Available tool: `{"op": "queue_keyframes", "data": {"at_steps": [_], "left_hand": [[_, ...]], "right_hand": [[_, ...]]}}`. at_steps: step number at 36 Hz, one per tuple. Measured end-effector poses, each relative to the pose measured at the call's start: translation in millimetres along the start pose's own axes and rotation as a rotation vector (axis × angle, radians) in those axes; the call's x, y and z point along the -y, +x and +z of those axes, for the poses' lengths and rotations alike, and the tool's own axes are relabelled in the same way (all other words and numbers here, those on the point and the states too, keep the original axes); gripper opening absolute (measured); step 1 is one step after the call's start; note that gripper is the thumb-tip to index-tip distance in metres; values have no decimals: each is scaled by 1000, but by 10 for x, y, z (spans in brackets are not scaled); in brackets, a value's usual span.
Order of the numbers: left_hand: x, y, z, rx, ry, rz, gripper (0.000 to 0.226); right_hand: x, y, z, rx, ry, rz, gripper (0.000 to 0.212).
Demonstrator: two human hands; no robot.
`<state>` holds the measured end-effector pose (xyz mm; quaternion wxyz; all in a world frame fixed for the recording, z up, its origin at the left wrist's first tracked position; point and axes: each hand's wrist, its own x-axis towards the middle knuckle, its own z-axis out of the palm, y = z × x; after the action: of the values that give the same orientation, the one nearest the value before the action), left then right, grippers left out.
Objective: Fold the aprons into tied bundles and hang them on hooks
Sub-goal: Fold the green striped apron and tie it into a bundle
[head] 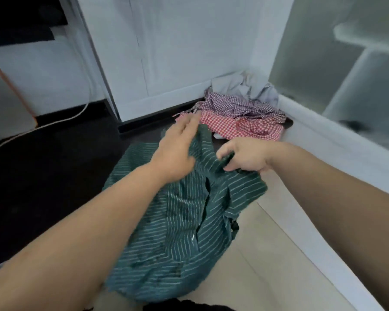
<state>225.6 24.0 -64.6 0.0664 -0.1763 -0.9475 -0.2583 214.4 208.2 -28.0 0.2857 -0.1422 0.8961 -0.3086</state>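
Pinching green striped apron (177,221), curled fingers of right hand (245,157); left hand (177,151) fingers straight over it.

Four cloths: one green striped apron (177,221), one red gingham apron (240,127), one purple gingham apron (231,104), one pale grey cloth (245,86) (kind unclear). Two hands: left hand (175,151), right hand (247,157). One white cable (54,123), one chair (7,104).
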Motion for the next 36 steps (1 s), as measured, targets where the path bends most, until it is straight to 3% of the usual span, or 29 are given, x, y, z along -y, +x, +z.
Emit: {"op": "queue_keyframes", "data": {"at_steps": [2,3,5,6,7,11,16,18,20,22,25,29,31,33,36], "left_hand": [[-147,151,57,177,180,37,113],[-205,207,103,297,244,35,107],[-214,241,136,463,278,8,54],[-191,239,153,469,248,-3,26],[-148,231,171,437,201,-29,16],[29,190,159,210,115,-149,20],[70,221,131,18,60,-191,25],[74,211,104,-107,94,-197,26],[9,171,91,-185,275,-254,32],[-89,125,114,-139,379,-388,51],[-274,68,185,-83,9,-451,52],[-498,-71,244,175,-983,-450,31],[-481,-136,244,268,-937,-335,46],[-426,-156,238,195,-688,-249,56],[-345,-128,138,-92,-725,-313,15]], "right_hand": [[-35,-104,-56,-2,-78,11,30],[-66,-167,-86,-14,-88,28,31],[-135,-232,-132,-79,-67,60,34],[-197,-276,-161,-129,-53,79,34],[-274,-316,-187,-184,-54,94,34],[-550,-345,-229,-388,-162,146,39],[-506,-304,-167,-385,-222,257,33],[-432,-315,-174,-246,51,298,36],[-328,-352,-188,-120,436,310,34],[-256,-341,-194,-152,657,225,25],[-128,-277,-121,-238,832,89,18],[-18,-147,-32,-228,991,-8,21],[37,-100,-10,-221,982,-31,18],[85,-67,-7,-210,932,-66,17],[169,-41,-9,-282,759,-146,14]]}}
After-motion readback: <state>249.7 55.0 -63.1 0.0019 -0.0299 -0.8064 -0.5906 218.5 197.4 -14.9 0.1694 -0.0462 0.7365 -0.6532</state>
